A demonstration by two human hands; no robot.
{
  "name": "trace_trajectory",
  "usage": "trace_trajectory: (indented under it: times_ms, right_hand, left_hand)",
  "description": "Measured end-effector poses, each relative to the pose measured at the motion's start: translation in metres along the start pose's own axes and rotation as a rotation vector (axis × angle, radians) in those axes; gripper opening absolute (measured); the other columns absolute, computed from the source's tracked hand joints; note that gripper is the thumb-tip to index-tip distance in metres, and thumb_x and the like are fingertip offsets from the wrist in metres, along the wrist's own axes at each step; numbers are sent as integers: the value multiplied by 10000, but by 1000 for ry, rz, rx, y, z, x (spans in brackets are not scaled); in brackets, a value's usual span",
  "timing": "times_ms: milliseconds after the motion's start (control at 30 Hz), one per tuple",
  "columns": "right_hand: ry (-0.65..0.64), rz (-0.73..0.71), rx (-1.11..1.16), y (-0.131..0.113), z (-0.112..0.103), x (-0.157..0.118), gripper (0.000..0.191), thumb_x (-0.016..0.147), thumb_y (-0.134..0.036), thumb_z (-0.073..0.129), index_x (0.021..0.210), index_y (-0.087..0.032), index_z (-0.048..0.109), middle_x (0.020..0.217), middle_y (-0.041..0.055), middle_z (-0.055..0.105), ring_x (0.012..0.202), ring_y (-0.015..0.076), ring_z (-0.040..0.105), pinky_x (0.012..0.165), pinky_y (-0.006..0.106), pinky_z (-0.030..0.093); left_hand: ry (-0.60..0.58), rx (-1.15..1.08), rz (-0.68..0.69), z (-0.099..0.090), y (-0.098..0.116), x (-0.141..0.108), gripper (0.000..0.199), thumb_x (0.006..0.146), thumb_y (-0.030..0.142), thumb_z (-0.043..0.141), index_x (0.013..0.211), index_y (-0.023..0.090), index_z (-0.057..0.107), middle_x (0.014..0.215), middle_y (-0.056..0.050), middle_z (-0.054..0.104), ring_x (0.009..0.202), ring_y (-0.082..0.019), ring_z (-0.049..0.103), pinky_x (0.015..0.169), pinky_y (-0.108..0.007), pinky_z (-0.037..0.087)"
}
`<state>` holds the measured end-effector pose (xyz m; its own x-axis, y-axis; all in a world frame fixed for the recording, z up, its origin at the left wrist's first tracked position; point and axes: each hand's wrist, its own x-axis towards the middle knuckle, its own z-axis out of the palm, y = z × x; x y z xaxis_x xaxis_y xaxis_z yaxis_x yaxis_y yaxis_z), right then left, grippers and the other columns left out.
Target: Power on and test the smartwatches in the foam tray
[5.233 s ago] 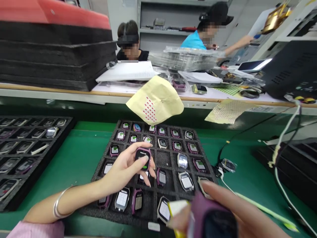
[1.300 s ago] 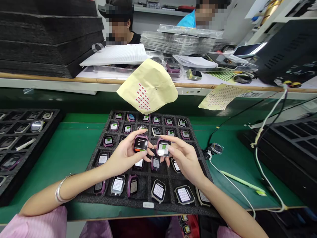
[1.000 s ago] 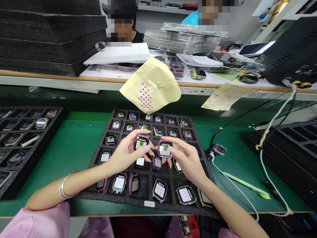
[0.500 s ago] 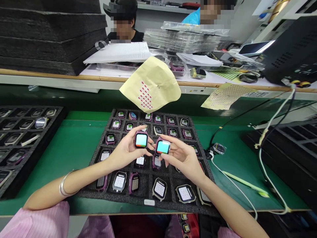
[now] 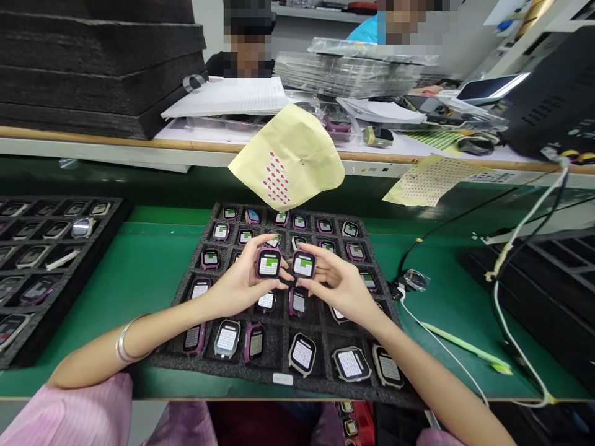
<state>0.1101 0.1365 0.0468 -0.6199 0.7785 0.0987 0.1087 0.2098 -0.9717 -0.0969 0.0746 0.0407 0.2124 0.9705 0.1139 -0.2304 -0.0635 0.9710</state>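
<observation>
My left hand (image 5: pixel 245 271) grips a purple smartwatch body (image 5: pixel 268 263) by its edges, thumb below and fingers above. A second purple smartwatch body (image 5: pixel 304 263) is pinched the same way in my right hand (image 5: pixel 341 282). Both watches are side by side, a small gap apart, their lit screens facing me with white and green areas. Beneath them lies a black foam tray (image 5: pixel 232 368) whose compartments hold several purple, cream and grey watches, most with lit screens. My hands hide some middle compartments.
Another foam tray of watches (image 5: pixel 35 288) lies at left. Yellow sticker sheets (image 5: pixel 297 155) hang from the shelf edge (image 5: pixel 204 158). At right are a green pen (image 5: pixel 465 347), a white cable (image 5: pixel 441 341) and stacked black trays (image 5: pixel 525 291). Two people sit beyond the shelf.
Both watch screens have switched from a cyan and red picture to white and green areas. The right-hand watch has moved slightly up and now stands more level with the left one.
</observation>
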Motion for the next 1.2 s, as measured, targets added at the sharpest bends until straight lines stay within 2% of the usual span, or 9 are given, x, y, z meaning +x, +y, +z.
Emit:
trace_trajectory:
  times_ms: [100,267,467,567,667,800,867,1033,1200]
  right_hand:
    - [-64,-23,-108,15,-5,19,531,809,-228,685,1306,-197,499,1021,71,683,849,194,685,716,309,573]
    - [-110,-35,-522,32,-15,39,465,769,-233,724,1208,-165,586,938,57,654,710,183,652,677,328,542]
    - [-225,-27,-886,20,-31,21,507,795,-265,704,1285,-210,585,1202,112,540,1003,303,624,903,449,492]
    - [-207,-51,-937,18,-48,-1,559,862,-319,633,1392,-238,471,1315,125,481,1170,321,547,976,454,465]
    - [-63,-47,-995,22,-72,-30,487,923,-402,538,1376,-235,475,1346,142,476,1253,331,476,1035,485,412]
    - [212,175,-974,33,-94,-68,476,951,-490,442,1329,-203,481,1283,166,555,1202,357,517,1006,541,422]
    - [272,276,-818,37,-98,-79,465,944,-517,443,1288,-209,500,1261,153,589,1153,348,559,961,526,468]
    - [343,280,-461,40,-101,-81,399,851,-525,607,1111,-223,598,1196,118,641,1130,324,599,954,464,507]
    - [355,278,-237,48,-113,-78,335,739,-420,739,991,-233,621,1414,115,505,1295,364,472,1092,490,387]
  left_hand:
    - [-43,297,62,-15,-10,14,499,862,192,587,1293,238,341,1143,-87,547,1014,-228,637,901,-425,541]
    - [-165,1033,218,-40,-22,40,414,817,265,648,1190,172,496,1163,-130,577,1119,-303,537,973,-496,441]
    - [-279,1317,192,-48,-22,35,456,855,324,602,1248,122,493,1207,-177,534,1143,-346,484,958,-521,425]
    - [-171,1315,166,-61,-15,16,635,850,400,612,1376,154,353,1319,-182,452,1242,-340,426,1038,-514,382]
    - [51,1308,61,-88,-11,-18,622,879,479,546,1384,191,326,1330,-164,425,1288,-341,412,1083,-523,353]
    - [251,1216,-269,-117,-15,-70,729,867,555,520,1416,174,230,1362,-195,415,1330,-409,370,1066,-618,343]
    - [275,1000,-400,-119,-16,-89,694,890,522,501,1424,216,180,1395,-189,408,1345,-396,371,1062,-624,358]
    - [278,604,-338,-108,-9,-99,519,843,319,598,1286,284,330,1453,-124,375,1398,-334,322,1116,-565,339]
    - [246,636,-223,-116,-9,-79,385,768,250,619,1116,219,456,1311,-129,496,1298,-330,456,1057,-508,420]
